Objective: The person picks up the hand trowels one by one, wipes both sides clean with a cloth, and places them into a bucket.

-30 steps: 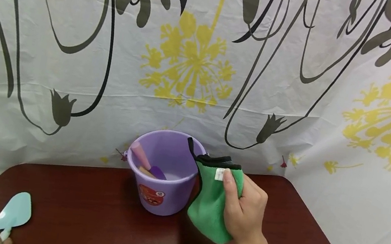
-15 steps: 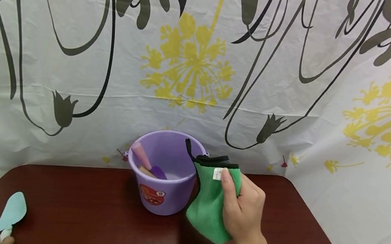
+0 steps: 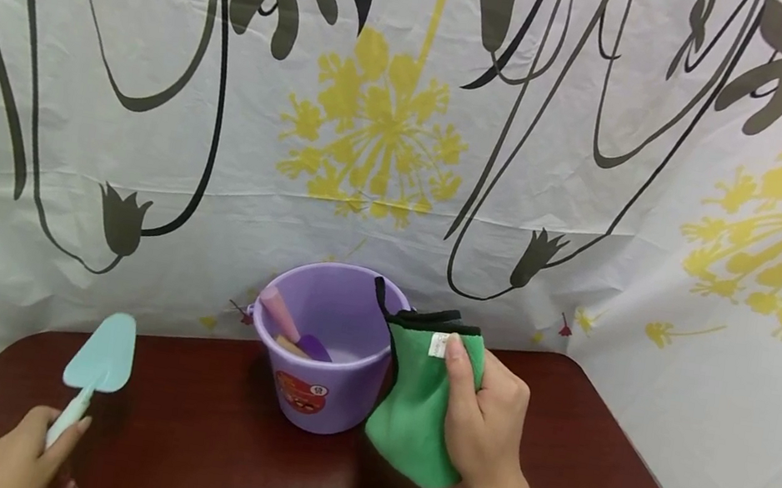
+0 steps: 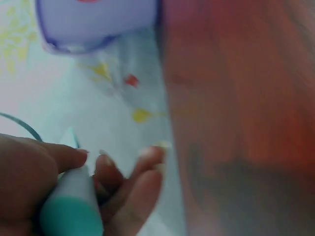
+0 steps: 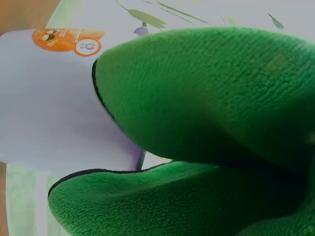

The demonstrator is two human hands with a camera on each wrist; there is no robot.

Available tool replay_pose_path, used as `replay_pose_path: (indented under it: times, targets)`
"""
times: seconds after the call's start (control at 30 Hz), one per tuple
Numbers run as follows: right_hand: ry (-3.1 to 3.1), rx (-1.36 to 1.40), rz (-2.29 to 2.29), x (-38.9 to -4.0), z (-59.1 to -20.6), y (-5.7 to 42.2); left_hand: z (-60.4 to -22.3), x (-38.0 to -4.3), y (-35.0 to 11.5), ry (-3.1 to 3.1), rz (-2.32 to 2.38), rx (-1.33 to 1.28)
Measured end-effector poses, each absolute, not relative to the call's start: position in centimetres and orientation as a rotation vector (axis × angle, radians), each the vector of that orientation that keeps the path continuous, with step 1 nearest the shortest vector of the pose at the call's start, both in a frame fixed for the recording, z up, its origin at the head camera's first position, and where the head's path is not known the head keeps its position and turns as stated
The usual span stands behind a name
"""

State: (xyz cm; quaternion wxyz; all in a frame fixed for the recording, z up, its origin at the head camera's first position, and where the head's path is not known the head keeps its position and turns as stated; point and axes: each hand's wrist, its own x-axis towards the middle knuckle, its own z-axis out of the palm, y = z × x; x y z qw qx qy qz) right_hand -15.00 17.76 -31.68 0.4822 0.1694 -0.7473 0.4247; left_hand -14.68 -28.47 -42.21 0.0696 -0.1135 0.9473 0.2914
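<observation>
A light blue toy trowel (image 3: 105, 353) points up and away at the left of the head view, its handle pinched by my left hand (image 3: 22, 450). In the left wrist view its white and teal handle (image 4: 71, 211) lies between thumb and fingers. My right hand (image 3: 491, 428) grips a green plush cloth (image 3: 408, 407) with black edging and a white tag, thumb on the front. The folded cloth hangs in front of the right side of a purple bucket (image 3: 329, 403) and hides part of it. Green folds fill most of the right wrist view.
Inside the bucket lie a pink-handled tool (image 3: 280, 312), a purple piece (image 3: 313, 346) and a tan piece (image 3: 291, 345). The bucket stands near the back edge of a dark red-brown table (image 3: 196, 434). A patterned white curtain (image 3: 246, 146) hangs behind.
My left hand has come up and to the right into view, lifting the trowel with it. The right hand and cloth have hardly moved.
</observation>
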Motion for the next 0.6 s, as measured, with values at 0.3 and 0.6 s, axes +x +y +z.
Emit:
replay_pose_path:
  times: [0.3, 0.6]
  targets:
    - [-1.785, 0.386, 1.217, -14.5, -31.6, 17.6, -36.7, -13.8, -20.8, 3.105, 1.093, -0.030]
    - [-1.807, 0.400, 1.214, -14.6, -31.6, 17.4, -33.2, -13.2, -13.5, 3.294, 1.260, 0.423]
